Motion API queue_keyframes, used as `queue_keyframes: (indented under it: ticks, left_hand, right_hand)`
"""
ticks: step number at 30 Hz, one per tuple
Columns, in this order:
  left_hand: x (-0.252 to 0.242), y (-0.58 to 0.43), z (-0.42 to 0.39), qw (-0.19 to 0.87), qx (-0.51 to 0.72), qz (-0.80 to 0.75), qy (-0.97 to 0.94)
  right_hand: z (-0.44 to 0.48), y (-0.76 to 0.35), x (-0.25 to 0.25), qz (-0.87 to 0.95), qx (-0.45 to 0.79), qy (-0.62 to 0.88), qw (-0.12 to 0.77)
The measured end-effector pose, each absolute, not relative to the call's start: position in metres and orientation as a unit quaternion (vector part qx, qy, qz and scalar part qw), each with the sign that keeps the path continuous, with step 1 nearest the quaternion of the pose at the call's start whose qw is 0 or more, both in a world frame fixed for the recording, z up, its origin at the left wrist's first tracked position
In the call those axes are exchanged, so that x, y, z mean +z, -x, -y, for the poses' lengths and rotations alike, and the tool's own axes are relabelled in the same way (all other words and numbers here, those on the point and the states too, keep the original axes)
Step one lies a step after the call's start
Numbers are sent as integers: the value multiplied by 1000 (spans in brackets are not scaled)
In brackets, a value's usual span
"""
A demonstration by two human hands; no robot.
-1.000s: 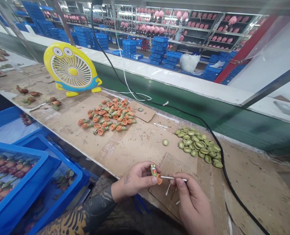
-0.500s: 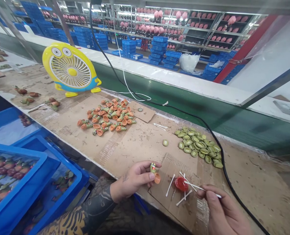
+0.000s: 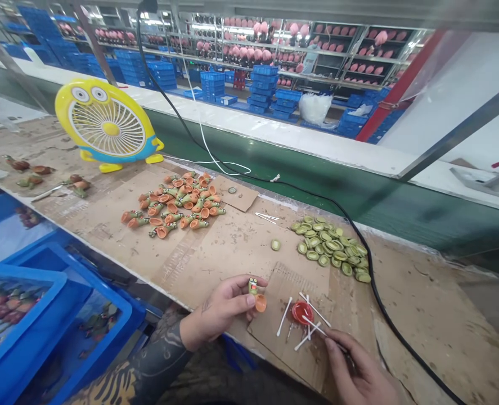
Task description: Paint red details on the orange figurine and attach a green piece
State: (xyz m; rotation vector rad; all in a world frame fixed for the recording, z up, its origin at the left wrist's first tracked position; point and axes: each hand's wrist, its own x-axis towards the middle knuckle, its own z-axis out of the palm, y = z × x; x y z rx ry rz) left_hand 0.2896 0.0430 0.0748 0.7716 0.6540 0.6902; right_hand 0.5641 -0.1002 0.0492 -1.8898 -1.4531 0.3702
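Between the thumb and fingers of my left hand [image 3: 228,306] is a small green and orange figurine [image 3: 253,286], upright, with round eyes, a red spot and an orange cup-shaped end. My right hand [image 3: 354,360] pinches a cotton swab [image 3: 315,324] whose far tip reaches into a small round pot of red paint [image 3: 302,312]. Several other cotton swabs [image 3: 284,316] lie around the pot on a piece of cardboard [image 3: 274,337]. One green oval piece [image 3: 275,244] rests alone beyond my hands.
A heap of orange and green figurines [image 3: 177,202] lies left of centre, near a yellow fan [image 3: 109,129]. Green oval pieces [image 3: 333,244] are piled on the right beside a black cable [image 3: 384,298]. Blue crates [image 3: 59,287] stand at the lower left, below the table edge.
My right hand has moved left and down, bringing the swab's tip into the red paint. My left hand keeps its hold on the figurine. The whole view has shifted slightly.
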Motion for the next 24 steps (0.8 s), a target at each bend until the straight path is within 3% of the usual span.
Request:
queue_keyframes:
  ticks: [4,7,11,18,24]
  left_hand:
    - [71,-288,-43,809,330,-303,-380]
    - [67,-288,-44,808,330,-295,-389]
    - [64,-288,-46,804,330,-291,-400]
    - [68,-288,-44,796,339,-303,-399]
    - [67,-289,-44,791,342,-307,-403]
  right_hand:
    - [95,-565,59,621,43,692,367]
    - [82,-582,68,563,7,740,368]
    - [31,-619,78,501,9,799,334]
    - [-61,-656,85,544,47,787,287]
    - [-30,-644,86,491,101,789,356]
